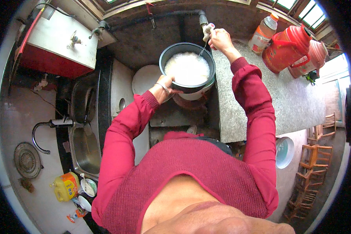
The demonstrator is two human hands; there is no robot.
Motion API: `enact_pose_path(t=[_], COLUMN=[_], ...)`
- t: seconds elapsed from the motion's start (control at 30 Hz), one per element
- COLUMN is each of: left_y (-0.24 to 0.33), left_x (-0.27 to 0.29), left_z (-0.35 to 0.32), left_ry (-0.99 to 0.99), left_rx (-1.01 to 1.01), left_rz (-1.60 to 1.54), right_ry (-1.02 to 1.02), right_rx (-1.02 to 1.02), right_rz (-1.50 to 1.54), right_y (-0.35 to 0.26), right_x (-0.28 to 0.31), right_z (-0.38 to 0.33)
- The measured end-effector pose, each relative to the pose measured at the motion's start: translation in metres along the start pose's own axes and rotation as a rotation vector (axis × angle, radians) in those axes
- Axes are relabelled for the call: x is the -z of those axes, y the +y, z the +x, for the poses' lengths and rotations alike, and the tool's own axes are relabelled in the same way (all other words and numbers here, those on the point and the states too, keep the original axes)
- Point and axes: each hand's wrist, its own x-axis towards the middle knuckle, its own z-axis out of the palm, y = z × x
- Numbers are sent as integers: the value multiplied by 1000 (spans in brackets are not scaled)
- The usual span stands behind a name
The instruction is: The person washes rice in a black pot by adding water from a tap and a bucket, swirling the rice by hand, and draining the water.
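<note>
Your left hand is gripping the round dark pot at its near-left rim; your right hand is clasping the white tap overhanging the far-right rim, water streaming in. Grey counter is crowding the pot's right, red thermos standing beyond.

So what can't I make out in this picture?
All in the head view:
Pot: its inside bottom, hidden by the cloudy white contents.
Left hand: fingertips, hidden by the pot.
Right hand on the tap: palm, hidden by the back of the hand.
Left red jug: inside, hidden by its wall and top.
Window: cut off by the dark border.
</note>
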Motion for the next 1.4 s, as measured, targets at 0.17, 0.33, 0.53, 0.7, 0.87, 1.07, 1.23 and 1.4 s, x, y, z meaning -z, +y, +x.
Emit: enact_pose_path(t=[0.17,0.33,0.53,0.7,0.87,1.07,1.23,1.4], left_y=[-14,-23,-45,-90,-127,-149,-149,-180], left_x=[21,38,87,121,150,158,150,131], left_z=[-19,-74,-126,-153,-168,-170,-165,-151], left_ry=[-41,-128,-277,-407,-323,-478,-636,-821], left_rx=[-13,-64,-72,-122,-186,62,166,152], left_rz=[5,93,76,103,353,260,420,693], right_ry=[57,-147,-669,-824,-626,-709,-840,-902], right_rx=[55,483,1273,1168,771,344,-79,-349], right_rz=[101,-469,-764,-903,-948,-1028,-829,-505], right_y=[12,28,-25,-19,8,32,48,44], right_x=[-13,-68,-154,-198,-208,-160,-146,-167], right_z=[-9,-84,-195,-236,-268,-316,-385,-446])
